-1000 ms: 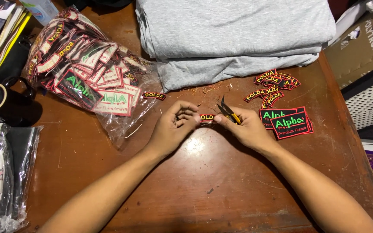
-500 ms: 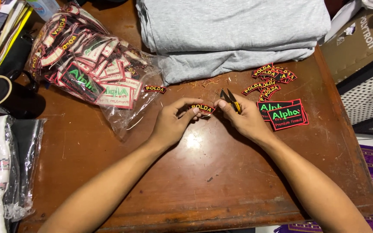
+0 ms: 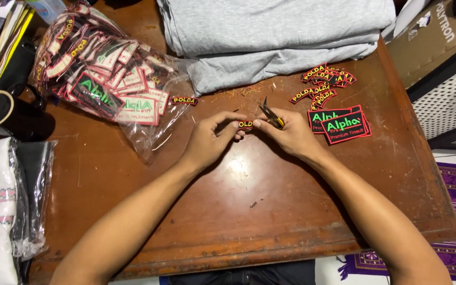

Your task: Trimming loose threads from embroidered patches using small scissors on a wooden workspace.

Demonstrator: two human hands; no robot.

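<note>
Patch (image 3: pixel 245 124), small, pinched between left hand (image 3: pixel 212 138) and right hand (image 3: pixel 290 133) over counter (image 3: pixel 270 211); right also grips snips (image 3: pixel 271 114), blades near fingertips: risk of nicked border or finger.

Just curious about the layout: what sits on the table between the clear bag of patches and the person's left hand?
In the head view, one small curved patch lies alone between the clear bag and the left hand; otherwise bare brown table.

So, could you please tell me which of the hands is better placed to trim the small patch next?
Probably the right hand: it already holds the small snips, tips beside the small patch. The left hand only pinches that patch.
</note>
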